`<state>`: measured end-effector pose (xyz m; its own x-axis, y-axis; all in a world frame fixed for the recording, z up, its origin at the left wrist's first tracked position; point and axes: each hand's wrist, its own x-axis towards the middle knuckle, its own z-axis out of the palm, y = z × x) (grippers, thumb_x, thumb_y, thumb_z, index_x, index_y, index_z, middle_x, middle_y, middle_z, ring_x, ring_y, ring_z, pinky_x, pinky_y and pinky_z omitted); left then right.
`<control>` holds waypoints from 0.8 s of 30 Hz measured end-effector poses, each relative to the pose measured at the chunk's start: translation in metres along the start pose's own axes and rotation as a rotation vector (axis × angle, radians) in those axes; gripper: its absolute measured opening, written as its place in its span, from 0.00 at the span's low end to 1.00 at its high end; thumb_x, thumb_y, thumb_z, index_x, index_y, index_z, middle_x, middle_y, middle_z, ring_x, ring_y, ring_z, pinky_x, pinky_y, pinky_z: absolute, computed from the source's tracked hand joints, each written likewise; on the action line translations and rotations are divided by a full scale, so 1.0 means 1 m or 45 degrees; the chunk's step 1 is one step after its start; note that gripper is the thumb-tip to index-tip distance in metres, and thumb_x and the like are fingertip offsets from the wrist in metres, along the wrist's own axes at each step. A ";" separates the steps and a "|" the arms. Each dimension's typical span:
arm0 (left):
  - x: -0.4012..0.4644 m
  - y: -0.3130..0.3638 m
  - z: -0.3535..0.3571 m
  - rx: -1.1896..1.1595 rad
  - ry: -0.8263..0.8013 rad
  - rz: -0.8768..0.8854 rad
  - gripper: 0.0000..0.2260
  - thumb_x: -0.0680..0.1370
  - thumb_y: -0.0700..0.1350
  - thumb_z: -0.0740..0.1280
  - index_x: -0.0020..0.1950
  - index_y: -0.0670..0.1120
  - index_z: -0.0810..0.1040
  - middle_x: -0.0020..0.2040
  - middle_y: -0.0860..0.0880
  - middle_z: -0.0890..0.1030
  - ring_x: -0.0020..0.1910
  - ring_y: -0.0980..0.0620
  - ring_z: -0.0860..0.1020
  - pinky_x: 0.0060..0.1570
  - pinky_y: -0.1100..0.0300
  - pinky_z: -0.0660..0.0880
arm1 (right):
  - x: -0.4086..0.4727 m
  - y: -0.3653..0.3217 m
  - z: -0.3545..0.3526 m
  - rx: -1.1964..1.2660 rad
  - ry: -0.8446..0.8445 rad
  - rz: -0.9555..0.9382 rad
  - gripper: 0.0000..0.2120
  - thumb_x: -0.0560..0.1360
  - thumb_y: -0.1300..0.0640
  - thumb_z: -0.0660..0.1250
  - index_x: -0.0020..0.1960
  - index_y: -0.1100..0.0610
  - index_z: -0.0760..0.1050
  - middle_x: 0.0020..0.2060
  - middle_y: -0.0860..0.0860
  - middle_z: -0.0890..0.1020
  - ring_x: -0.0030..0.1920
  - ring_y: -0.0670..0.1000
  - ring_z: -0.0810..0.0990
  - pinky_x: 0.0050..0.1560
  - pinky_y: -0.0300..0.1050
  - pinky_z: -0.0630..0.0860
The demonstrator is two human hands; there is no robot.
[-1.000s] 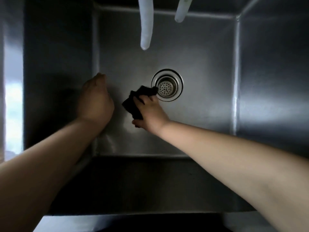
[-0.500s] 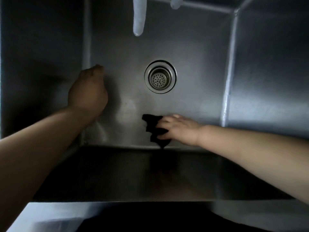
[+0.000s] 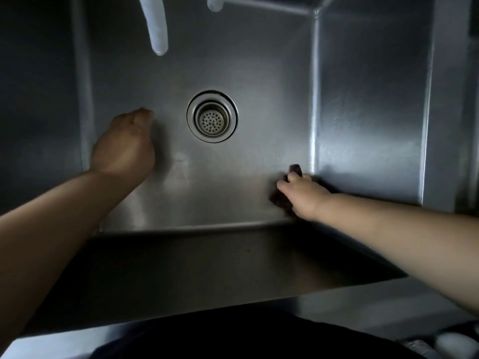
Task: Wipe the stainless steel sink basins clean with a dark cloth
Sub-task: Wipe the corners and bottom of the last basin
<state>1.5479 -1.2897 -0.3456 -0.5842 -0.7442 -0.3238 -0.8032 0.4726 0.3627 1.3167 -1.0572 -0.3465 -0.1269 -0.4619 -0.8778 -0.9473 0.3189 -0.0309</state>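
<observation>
Head view: right hand (image 3: 303, 195) has the cloth (image 3: 281, 200) bunched under its curled fingers, pressed to the sink (image 3: 259, 73) floor in the near-right corner, just beside the right wall. Dark fabric pokes out past the fingertips at the top and under the palm at the left. Left hand (image 3: 124, 149) rests on the sink floor by the left wall, fingers curled under, holding nothing I can see; looks like a brace. Drain (image 3: 212, 116) sits mid-floor, well apart from both hands. Two pale spouts (image 3: 155, 24) hang in at the top. Handling, my read: cloth is light, soft, no stiffness, so it will fold and creep out from under the palm on a push stroke. Best to hold it wadded, with fingers over the front edge and the palm pressing flat. Steel looks smooth, likely slick if wet, so low drag. Corner seams need a fingertip pushed through the fabric.
</observation>
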 end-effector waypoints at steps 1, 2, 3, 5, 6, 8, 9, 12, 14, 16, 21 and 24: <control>0.000 -0.001 0.001 -0.006 -0.007 0.003 0.23 0.75 0.33 0.60 0.71 0.39 0.66 0.66 0.35 0.71 0.65 0.37 0.68 0.58 0.44 0.70 | -0.002 -0.003 0.005 0.070 -0.019 -0.007 0.17 0.72 0.65 0.64 0.58 0.55 0.67 0.59 0.57 0.67 0.59 0.62 0.69 0.53 0.48 0.70; 0.000 -0.004 0.001 -0.012 -0.006 0.002 0.23 0.75 0.33 0.60 0.71 0.39 0.66 0.67 0.36 0.71 0.65 0.37 0.68 0.59 0.45 0.69 | -0.003 -0.007 0.008 0.127 -0.036 -0.036 0.16 0.71 0.64 0.63 0.57 0.54 0.68 0.58 0.55 0.68 0.59 0.61 0.70 0.51 0.47 0.69; 0.000 -0.006 0.002 -0.015 -0.004 0.005 0.23 0.75 0.33 0.60 0.71 0.39 0.66 0.67 0.36 0.71 0.66 0.38 0.68 0.59 0.45 0.69 | -0.004 -0.012 0.011 0.174 -0.059 -0.077 0.16 0.71 0.64 0.63 0.57 0.52 0.69 0.57 0.53 0.69 0.58 0.59 0.71 0.49 0.44 0.68; -0.002 -0.010 0.004 -0.016 -0.013 0.029 0.23 0.75 0.33 0.60 0.71 0.39 0.67 0.67 0.37 0.71 0.66 0.38 0.68 0.61 0.45 0.68 | -0.004 -0.024 0.016 0.291 -0.116 -0.163 0.18 0.70 0.64 0.63 0.57 0.49 0.73 0.57 0.49 0.72 0.58 0.56 0.72 0.51 0.42 0.69; -0.003 -0.011 0.005 -0.017 -0.023 0.031 0.23 0.76 0.33 0.60 0.71 0.39 0.67 0.67 0.37 0.71 0.66 0.38 0.67 0.61 0.46 0.68 | -0.002 -0.032 0.019 0.366 -0.135 -0.189 0.19 0.70 0.64 0.63 0.58 0.48 0.75 0.58 0.48 0.73 0.59 0.54 0.72 0.56 0.41 0.70; -0.004 -0.014 0.006 -0.014 -0.048 0.016 0.22 0.76 0.34 0.60 0.71 0.40 0.66 0.67 0.38 0.71 0.67 0.39 0.67 0.61 0.45 0.68 | 0.002 -0.046 0.021 0.543 -0.150 -0.171 0.19 0.71 0.63 0.64 0.59 0.48 0.77 0.60 0.49 0.75 0.60 0.52 0.73 0.62 0.42 0.70; -0.005 -0.014 0.006 -0.011 -0.057 0.011 0.22 0.76 0.34 0.60 0.71 0.40 0.66 0.67 0.38 0.71 0.67 0.39 0.67 0.61 0.44 0.68 | 0.004 -0.051 0.020 0.629 -0.157 -0.139 0.18 0.72 0.63 0.64 0.58 0.48 0.78 0.60 0.50 0.76 0.59 0.51 0.74 0.62 0.42 0.71; -0.008 -0.014 0.006 -0.008 -0.071 0.023 0.22 0.76 0.34 0.61 0.70 0.40 0.67 0.67 0.38 0.72 0.67 0.39 0.68 0.60 0.43 0.69 | 0.006 -0.057 0.017 0.833 -0.243 -0.060 0.17 0.73 0.61 0.65 0.57 0.47 0.79 0.56 0.48 0.79 0.52 0.47 0.78 0.52 0.36 0.74; -0.009 -0.013 0.004 -0.007 -0.099 0.029 0.21 0.76 0.34 0.60 0.70 0.39 0.67 0.67 0.38 0.72 0.67 0.39 0.67 0.60 0.44 0.69 | 0.003 -0.060 0.013 0.916 -0.301 -0.035 0.17 0.72 0.61 0.64 0.56 0.45 0.80 0.49 0.46 0.80 0.42 0.42 0.77 0.38 0.29 0.72; -0.012 -0.011 0.000 -0.002 -0.140 0.009 0.21 0.77 0.35 0.59 0.71 0.40 0.66 0.68 0.38 0.71 0.68 0.40 0.67 0.61 0.45 0.70 | -0.001 -0.066 0.007 1.015 -0.334 -0.036 0.17 0.72 0.63 0.64 0.56 0.47 0.81 0.36 0.42 0.80 0.33 0.40 0.74 0.27 0.27 0.66; -0.023 0.005 -0.020 0.025 -0.203 -0.057 0.23 0.76 0.37 0.58 0.71 0.46 0.65 0.69 0.41 0.69 0.67 0.41 0.68 0.62 0.46 0.70 | -0.024 -0.087 -0.005 1.233 -0.398 -0.159 0.17 0.71 0.67 0.63 0.55 0.54 0.82 0.29 0.46 0.80 0.30 0.43 0.74 0.32 0.34 0.69; -0.036 0.018 -0.037 0.032 -0.199 0.002 0.24 0.76 0.35 0.57 0.72 0.45 0.65 0.72 0.44 0.67 0.70 0.44 0.64 0.66 0.50 0.65 | -0.043 -0.097 -0.015 1.263 -0.424 -0.250 0.17 0.71 0.67 0.63 0.56 0.54 0.81 0.39 0.52 0.81 0.35 0.45 0.74 0.35 0.34 0.69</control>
<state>1.5593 -1.2719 -0.2952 -0.5947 -0.6621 -0.4559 -0.8039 0.4867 0.3419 1.4101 -1.0805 -0.2988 0.2310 -0.3765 -0.8972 -0.2601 0.8646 -0.4298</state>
